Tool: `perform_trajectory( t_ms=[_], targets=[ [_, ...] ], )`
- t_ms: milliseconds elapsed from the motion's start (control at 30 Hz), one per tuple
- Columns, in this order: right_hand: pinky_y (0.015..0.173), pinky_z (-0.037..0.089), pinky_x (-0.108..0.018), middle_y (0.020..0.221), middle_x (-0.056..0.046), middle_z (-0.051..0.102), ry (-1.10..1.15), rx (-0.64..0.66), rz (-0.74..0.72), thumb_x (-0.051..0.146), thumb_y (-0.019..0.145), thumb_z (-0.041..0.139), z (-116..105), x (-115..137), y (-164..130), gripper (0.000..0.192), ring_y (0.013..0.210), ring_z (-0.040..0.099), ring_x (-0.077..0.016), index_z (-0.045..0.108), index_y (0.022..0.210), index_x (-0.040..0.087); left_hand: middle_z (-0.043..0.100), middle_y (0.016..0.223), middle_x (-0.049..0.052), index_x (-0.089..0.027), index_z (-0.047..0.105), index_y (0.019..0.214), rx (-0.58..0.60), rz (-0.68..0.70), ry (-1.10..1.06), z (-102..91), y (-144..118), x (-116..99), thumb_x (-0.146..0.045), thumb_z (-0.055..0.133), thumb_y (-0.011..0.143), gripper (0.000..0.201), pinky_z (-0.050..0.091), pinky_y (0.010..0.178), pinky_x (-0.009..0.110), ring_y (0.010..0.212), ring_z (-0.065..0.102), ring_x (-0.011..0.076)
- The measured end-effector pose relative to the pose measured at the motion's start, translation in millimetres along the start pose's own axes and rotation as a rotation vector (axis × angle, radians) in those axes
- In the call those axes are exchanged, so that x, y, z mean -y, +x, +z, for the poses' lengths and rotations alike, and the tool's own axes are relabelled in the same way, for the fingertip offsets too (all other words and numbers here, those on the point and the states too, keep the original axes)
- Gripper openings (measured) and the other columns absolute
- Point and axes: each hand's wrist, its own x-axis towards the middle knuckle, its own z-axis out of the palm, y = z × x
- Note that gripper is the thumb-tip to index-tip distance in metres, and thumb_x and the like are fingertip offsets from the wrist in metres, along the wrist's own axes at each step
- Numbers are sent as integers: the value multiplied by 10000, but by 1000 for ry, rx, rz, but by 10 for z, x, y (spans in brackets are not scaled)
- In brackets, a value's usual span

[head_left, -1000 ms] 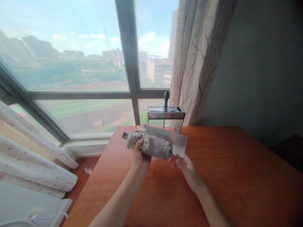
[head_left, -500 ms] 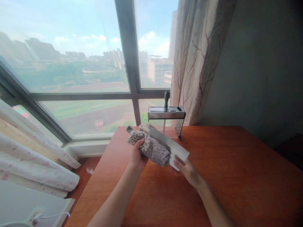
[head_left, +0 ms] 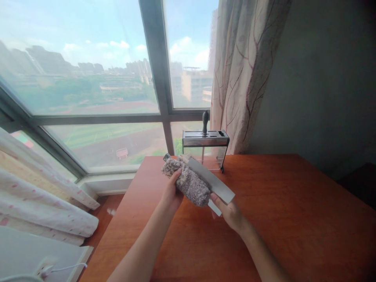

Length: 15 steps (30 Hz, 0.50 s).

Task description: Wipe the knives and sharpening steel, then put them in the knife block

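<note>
My left hand [head_left: 172,192] grips a grey fuzzy cloth [head_left: 189,182] that is wrapped around a steel cleaver [head_left: 217,187], near its handle end. The blade slants down to the right above the wooden table [head_left: 282,207], almost edge-on to me. At the blade's far lower corner, my right hand [head_left: 229,213] pinches it between thumb and fingers. The cleaver's handle tip [head_left: 167,157] pokes out past the cloth at the upper left. Most of the blade's near side is hidden by the cloth.
A steel and clear knife rack [head_left: 205,145] stands at the table's back edge, with one black handle [head_left: 205,120] sticking up from it. Behind are a large window [head_left: 88,98] and a patterned curtain [head_left: 241,78]. White curtains [head_left: 44,203] hang at the left.
The cleaver has tilted from showing its flat face to nearly edge-on, its tip dropping to the right. My right hand has closed on the blade's lower corner. The cloth has turned with it.
</note>
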Motion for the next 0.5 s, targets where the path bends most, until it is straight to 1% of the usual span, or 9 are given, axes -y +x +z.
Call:
perform_trajectory(
  t_ms=[133,233,300,367,433,500],
  targets=[
    [403,331,-244,435,46,508,69,-126,35,471,802,666,58,-18,-35,367,394,444,-106,578,580,191,745,904,61,-165,657,1015,47,15,-74,-2,-37,77,-329,691,773,294,538,885,368,915,692,244],
    [358,302,-241,396,49,474,151,-229,78,511,789,662,68,-101,-36,412,356,412,-99,558,550,191,743,951,58,-181,666,1007,123,34,-103,-20,-118,187,-427,686,764,346,509,934,392,1002,666,266],
    [333,301,-238,407,52,476,223,-279,100,523,767,676,68,-174,-26,402,347,405,-100,565,567,192,738,982,72,-175,671,1018,190,-10,-85,-37,-167,279,-502,674,752,421,495,951,413,1042,648,286],
    [318,309,-237,450,54,495,292,-309,118,515,743,698,72,-239,-23,361,358,407,-103,585,625,194,735,997,92,-159,671,1033,233,-80,-57,-44,-194,363,-566,657,739,502,491,952,428,1052,642,303],
    [317,307,-240,473,55,498,311,-308,134,508,741,701,85,-278,-44,340,367,406,-108,591,653,199,736,981,103,-150,666,1044,227,-129,-39,-32,-197,409,-572,660,734,524,502,932,429,1019,657,303],
    [345,309,-249,457,49,483,235,-258,137,512,774,666,114,-281,-90,362,377,408,-114,575,606,205,742,938,92,-159,653,1056,159,-116,-34,-3,-183,400,-487,697,735,461,525,892,419,941,687,284]
  ],
)
